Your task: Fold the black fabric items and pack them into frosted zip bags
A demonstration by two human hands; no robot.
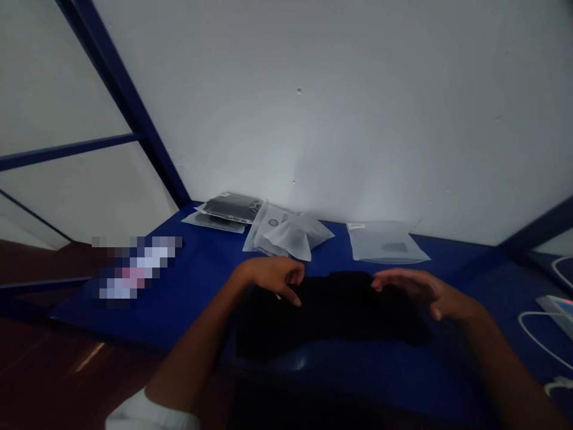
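Note:
A black folded cloth item, seemingly a garment (326, 313), lies spread across the blue table in front of me; its exact kind is lost in the dark. Over its upper left part is my left hand (276, 276), fingers bent and thumb apart, with nothing visible between them. A small white spot, perhaps a label, shows below that hand. My right hand (418, 288) hovers at the garment's right end, fingers stretched and thumb spread away. Whether either hand touches the cloth is hard to tell.
Along the white wall (313, 119) lie packets with dark contents (230, 207), crumpled frosted plastic bags (286, 230) and a flat frosted zip bag (382, 242). A blurred-out item (141, 269) is at left. White cables (532, 313) and a device (557, 307) sit right on the blue table (201, 298).

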